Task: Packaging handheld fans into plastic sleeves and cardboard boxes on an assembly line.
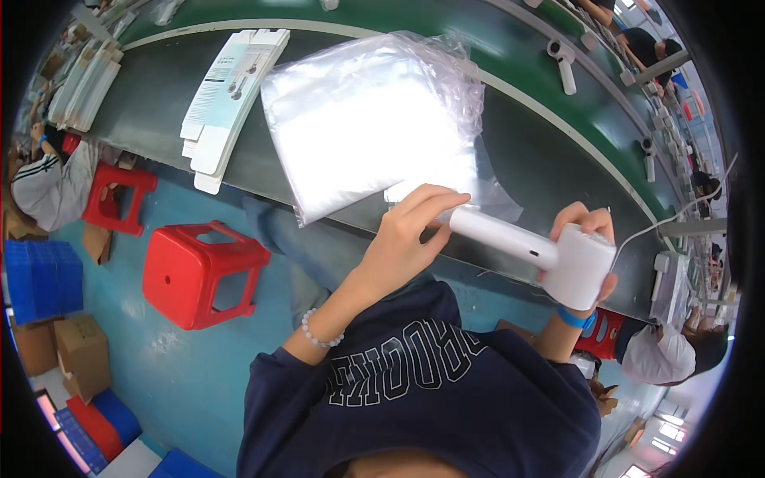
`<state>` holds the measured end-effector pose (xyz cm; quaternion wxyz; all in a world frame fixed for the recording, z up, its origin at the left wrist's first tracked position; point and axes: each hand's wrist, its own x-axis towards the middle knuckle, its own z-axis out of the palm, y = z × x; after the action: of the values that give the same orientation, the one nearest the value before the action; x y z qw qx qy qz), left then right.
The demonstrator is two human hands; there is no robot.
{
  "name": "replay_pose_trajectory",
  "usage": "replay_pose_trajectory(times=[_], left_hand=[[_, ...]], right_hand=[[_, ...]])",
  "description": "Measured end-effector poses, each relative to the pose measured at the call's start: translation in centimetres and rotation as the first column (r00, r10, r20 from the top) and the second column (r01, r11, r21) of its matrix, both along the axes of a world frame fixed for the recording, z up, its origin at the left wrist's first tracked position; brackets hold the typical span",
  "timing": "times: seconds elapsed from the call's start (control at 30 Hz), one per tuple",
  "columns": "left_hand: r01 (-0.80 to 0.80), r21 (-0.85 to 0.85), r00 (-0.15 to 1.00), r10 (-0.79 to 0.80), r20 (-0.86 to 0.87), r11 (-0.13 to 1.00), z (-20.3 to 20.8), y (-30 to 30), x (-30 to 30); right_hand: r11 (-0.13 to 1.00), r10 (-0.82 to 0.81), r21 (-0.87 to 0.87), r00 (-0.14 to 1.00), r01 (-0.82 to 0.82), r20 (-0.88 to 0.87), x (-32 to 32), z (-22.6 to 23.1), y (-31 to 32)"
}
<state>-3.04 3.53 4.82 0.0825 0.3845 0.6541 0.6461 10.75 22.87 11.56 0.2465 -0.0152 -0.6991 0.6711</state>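
A white hair dryer, with a round head and a straight handle, is held in front of me above the near edge of the table. My right hand wraps round its head from behind, fingers over the top. The thumb and fingers of my left hand pinch the free end of the handle. Just beyond my left hand, a stack of clear plastic bags lies on the dark table. Some crumpled clear film rests behind the handle.
Flattened printed cartons lie left of the bags, with more cartons farther left. A green conveyor beyond carries similar white hair dryers. Red stools stand on the blue floor. Co-workers sit at left and right.
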Motion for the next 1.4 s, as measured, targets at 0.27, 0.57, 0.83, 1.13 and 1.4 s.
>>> replay_pose_trajectory(times=[0.27,0.57,0.83,1.13,1.4], left_hand=[[0.109,0.059,0.993,-0.111,0.031,0.992,0.1,0.8,0.9],[0.211,0.115,0.977,-0.214,0.016,0.971,0.8,2.1,1.7],[0.359,0.24,0.891,-0.408,0.2,0.902,1.7,2.2,1.2],[0.367,0.194,0.928,-0.372,-0.011,0.909,2.5,2.7,0.9],[0.404,0.243,0.908,-0.418,0.009,0.882,2.7,3.0,-2.2]], right_hand=[[0.947,-0.133,0.313,0.979,0.078,0.157,1.0,0.1,0.4],[0.985,-0.069,-0.14,0.969,0.104,0.236,0.1,-3.0,0.4],[0.961,-0.086,0.275,0.97,0.02,0.228,-0.4,-1.1,-0.6],[0.763,-0.276,0.641,0.941,0.089,0.198,-2.3,0.0,-1.3],[0.539,-0.408,0.811,0.913,0.228,0.015,-4.8,-2.0,-2.1]])
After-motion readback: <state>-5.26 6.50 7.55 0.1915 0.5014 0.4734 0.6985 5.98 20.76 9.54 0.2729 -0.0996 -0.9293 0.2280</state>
